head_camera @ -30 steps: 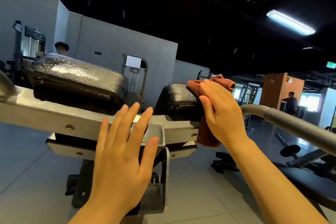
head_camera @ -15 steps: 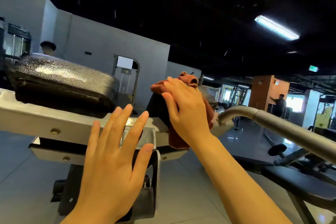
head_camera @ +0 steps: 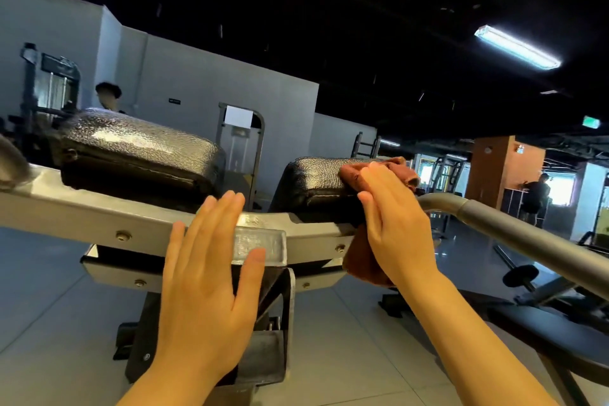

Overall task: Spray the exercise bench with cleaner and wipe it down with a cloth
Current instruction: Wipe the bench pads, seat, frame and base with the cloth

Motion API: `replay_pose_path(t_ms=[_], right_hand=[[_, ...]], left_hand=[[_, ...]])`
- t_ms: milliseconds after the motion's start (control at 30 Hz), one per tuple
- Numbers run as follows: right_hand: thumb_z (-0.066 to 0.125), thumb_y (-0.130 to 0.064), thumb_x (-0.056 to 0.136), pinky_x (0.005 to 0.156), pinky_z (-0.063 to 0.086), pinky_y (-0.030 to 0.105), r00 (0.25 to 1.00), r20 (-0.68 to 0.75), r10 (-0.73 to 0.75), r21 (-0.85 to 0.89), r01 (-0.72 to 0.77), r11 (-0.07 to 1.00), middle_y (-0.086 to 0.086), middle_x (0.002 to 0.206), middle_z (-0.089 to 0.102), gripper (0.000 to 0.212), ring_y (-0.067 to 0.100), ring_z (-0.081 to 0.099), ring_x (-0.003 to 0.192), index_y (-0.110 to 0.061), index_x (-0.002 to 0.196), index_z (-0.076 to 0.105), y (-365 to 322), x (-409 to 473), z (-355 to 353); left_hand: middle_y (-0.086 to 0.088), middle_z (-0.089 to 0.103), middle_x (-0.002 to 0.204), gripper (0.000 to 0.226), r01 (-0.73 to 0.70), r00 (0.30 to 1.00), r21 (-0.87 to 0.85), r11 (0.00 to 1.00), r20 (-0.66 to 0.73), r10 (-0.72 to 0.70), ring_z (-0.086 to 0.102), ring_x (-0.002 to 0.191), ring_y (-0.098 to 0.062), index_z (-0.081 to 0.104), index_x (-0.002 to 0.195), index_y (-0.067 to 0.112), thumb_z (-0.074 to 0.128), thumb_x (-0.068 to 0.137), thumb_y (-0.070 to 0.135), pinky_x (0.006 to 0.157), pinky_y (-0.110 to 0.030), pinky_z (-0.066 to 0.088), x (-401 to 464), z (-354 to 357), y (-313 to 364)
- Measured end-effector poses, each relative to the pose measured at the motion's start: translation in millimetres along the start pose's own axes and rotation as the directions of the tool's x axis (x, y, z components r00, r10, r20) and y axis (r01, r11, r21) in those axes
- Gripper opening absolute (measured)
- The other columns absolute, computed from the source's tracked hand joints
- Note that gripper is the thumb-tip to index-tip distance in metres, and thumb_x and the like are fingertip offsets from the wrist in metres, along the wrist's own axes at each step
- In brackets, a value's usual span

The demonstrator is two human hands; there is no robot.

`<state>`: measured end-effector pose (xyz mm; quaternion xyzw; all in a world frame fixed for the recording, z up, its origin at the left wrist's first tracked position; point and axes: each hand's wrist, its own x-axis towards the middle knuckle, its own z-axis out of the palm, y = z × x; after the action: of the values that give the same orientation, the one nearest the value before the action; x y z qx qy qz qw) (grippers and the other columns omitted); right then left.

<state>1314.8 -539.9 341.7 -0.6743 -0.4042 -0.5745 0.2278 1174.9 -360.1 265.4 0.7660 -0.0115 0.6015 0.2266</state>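
Wiping: right hand (head_camera: 397, 224) presses the cloth (head_camera: 361, 260) flat-fingered against the right pad (head_camera: 316, 181). Cloth's soft and limp, bunches easily, so palm it. Left hand (head_camera: 204, 280) spread, bracing on the frame (head_camera: 82, 217). Pad vinyl looks slick, likely firm.

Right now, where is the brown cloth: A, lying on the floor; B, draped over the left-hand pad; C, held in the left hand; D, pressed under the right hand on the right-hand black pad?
D: the right hand presses the brown cloth against the edge of the right-hand black pad, while the left hand holds nothing.
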Motion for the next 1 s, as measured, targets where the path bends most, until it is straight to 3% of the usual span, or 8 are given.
replay_pose_path(t_ms=[67, 133, 267, 433, 600, 700, 867, 1000], right_hand=[[0.041, -0.023, 0.104, 0.112, 0.024, 0.013, 0.981, -0.018, -0.194, -0.004, 0.194, 0.981, 0.016, 0.127, 0.062, 0.036, 0.023, 0.051, 0.122, -0.005, 0.129, 0.058, -17.1, -3.7, 3.6], [0.04, -0.026, 0.105, 0.117, 0.025, 0.027, 0.935, 0.018, -0.353, -0.036, 0.354, 0.935, 0.013, 0.132, 0.06, 0.038, 0.026, 0.05, 0.129, -0.003, 0.129, 0.059, -36.5, 1.5, 13.7], [0.042, -0.026, 0.094, 0.121, 0.011, 0.04, 0.749, 0.301, -0.59, -0.046, 0.63, 0.775, 0.006, 0.13, 0.064, 0.042, 0.025, 0.054, 0.127, -0.012, 0.129, 0.061, -54.3, 28.0, 29.9], [0.047, -0.031, 0.093, 0.12, 0.004, 0.054, 0.658, 0.46, -0.596, -0.076, 0.698, 0.712, -0.003, 0.148, 0.046, 0.055, 0.022, 0.033, 0.142, -0.023, 0.146, 0.042, -26.7, 17.3, 20.0], [0.073, -0.01, 0.073, 0.121, 0.005, 0.052, 0.746, 0.396, -0.535, -0.154, 0.628, 0.763, -0.002, 0.148, 0.04, 0.079, 0.023, 0.025, 0.143, -0.019, 0.144, 0.041, -7.3, -9.9, 12.1], [0.065, -0.008, 0.08, 0.122, 0.006, 0.05, 0.754, 0.374, -0.541, -0.127, 0.619, 0.775, 0.0, 0.148, 0.043, 0.069, 0.026, 0.028, 0.144, -0.018, 0.145, 0.042, -15.3, -10.0, 17.0], [0.039, -0.026, 0.093, 0.119, 0.002, 0.055, 0.682, 0.444, -0.582, -0.103, 0.684, 0.723, 0.0, 0.146, 0.049, 0.052, 0.023, 0.022, 0.144, -0.024, 0.144, 0.046, -32.6, 21.1, 22.9], [0.036, -0.025, 0.092, 0.12, 0.002, 0.053, 0.687, 0.446, -0.574, -0.081, 0.67, 0.738, 0.002, 0.145, 0.051, 0.054, 0.019, 0.018, 0.143, -0.022, 0.145, 0.045, -29.5, 16.0, 21.1]], left_hand=[[0.022, 0.022, 0.153, 0.061, 0.091, 0.993, -0.105, 0.99, -0.068, -0.099, 0.009, 0.143, 0.008, 0.022, 0.149, 0.035, 0.017, 0.096, 0.064, 0.117, -0.013, -0.005, -0.2, -0.8, 0.2], [0.033, 0.016, 0.149, 0.059, 0.128, 0.985, -0.141, 0.982, -0.096, -0.142, 0.007, 0.141, 0.013, 0.02, 0.147, 0.04, 0.018, 0.094, 0.066, 0.115, -0.01, -0.006, 0.2, 0.0, -0.6], [0.028, 0.022, 0.15, 0.056, 0.118, 0.988, -0.1, 0.988, -0.089, -0.127, 0.012, 0.143, 0.008, 0.018, 0.144, 0.046, 0.013, 0.094, 0.069, 0.116, -0.013, -0.006, 0.1, 0.6, -1.0], [0.04, 0.02, 0.146, 0.054, 0.106, 0.989, -0.117, 0.987, -0.091, -0.117, 0.011, 0.142, 0.01, 0.019, 0.143, 0.049, 0.011, 0.093, 0.069, 0.115, -0.012, -0.005, 1.0, 1.0, -4.8], [0.02, 0.03, 0.151, 0.054, 0.079, 0.993, -0.102, 0.992, -0.074, -0.087, 0.015, 0.144, 0.003, 0.025, 0.144, 0.042, 0.013, 0.097, 0.064, 0.118, -0.019, -0.002, -0.2, 0.6, -4.2], [0.017, 0.031, 0.152, 0.055, 0.06, 0.995, -0.09, 0.994, -0.077, -0.067, 0.016, 0.145, 0.001, 0.027, 0.145, 0.038, 0.014, 0.098, 0.062, 0.119, -0.019, -0.002, -0.6, 1.5, -3.7], [0.013, 0.032, 0.152, 0.055, 0.046, 0.997, -0.072, 0.996, -0.064, -0.051, 0.017, 0.145, -0.002, 0.029, 0.146, 0.034, 0.016, 0.099, 0.06, 0.118, -0.018, -0.003, 0.4, 2.3, -3.8], [0.009, 0.032, 0.153, 0.053, -0.003, 0.999, -0.004, 1.0, -0.041, 0.003, 0.017, 0.146, -0.006, 0.028, 0.147, 0.032, 0.018, 0.1, 0.056, 0.121, -0.028, 0.0, -0.4, 1.5, -2.9]])
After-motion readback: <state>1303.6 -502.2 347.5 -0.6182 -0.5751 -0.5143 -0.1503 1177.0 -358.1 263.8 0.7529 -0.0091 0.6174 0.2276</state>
